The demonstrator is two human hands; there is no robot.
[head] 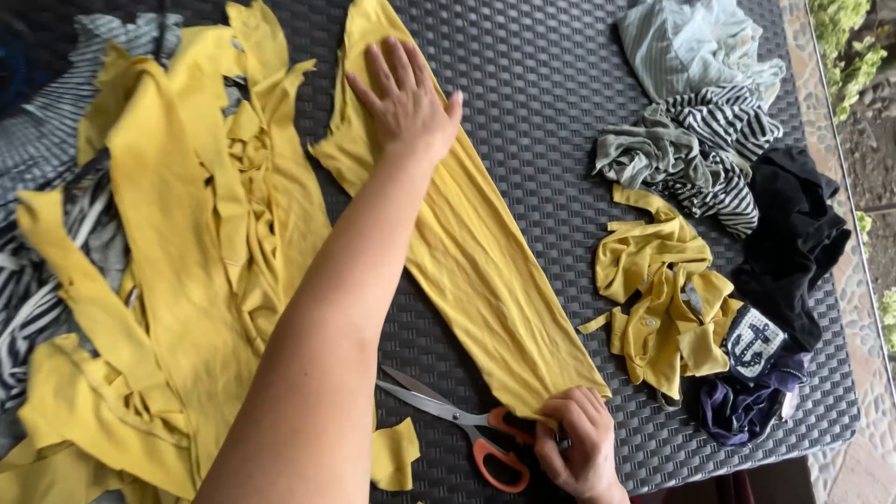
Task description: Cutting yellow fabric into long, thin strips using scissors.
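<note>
At the far left of the table (560, 103), a heap of yellow scraps (177, 280) is spread over striped cloth (37, 308), well apart from both hands.

Next to it, a long yellow strip (485, 271) is laid out flat. Its long axis is set on a diagonal, from the upper middle of the table down to the near edge at the right. The strip is held at both ends.

The far end is pinned by the left hand (406, 103), which is laid flat, palm down, with the fingers spread wide; nothing is gripped by it, only pressed. The forearm is stretched across the near part of the view, over the edge of the heap.

The near end of the strip is pinched in the right hand (574, 439), which is closed on the cloth's corner (the fingers are curled under, so how much cloth is taken cannot be told). The strip is thus drawn taut between the two hands, the left at the far end, the right at the near one.

Orange-handled scissors (467, 425) are left lying on the table just beside the right hand, the handles touching or nearly touching it and the blades pointed away to the left. The right hand is much the nearer to them.

Further right, a crumpled yellow garment (663, 299), striped clothes (709, 149) and dark clothes (793, 233) are piled, untouched.
</note>
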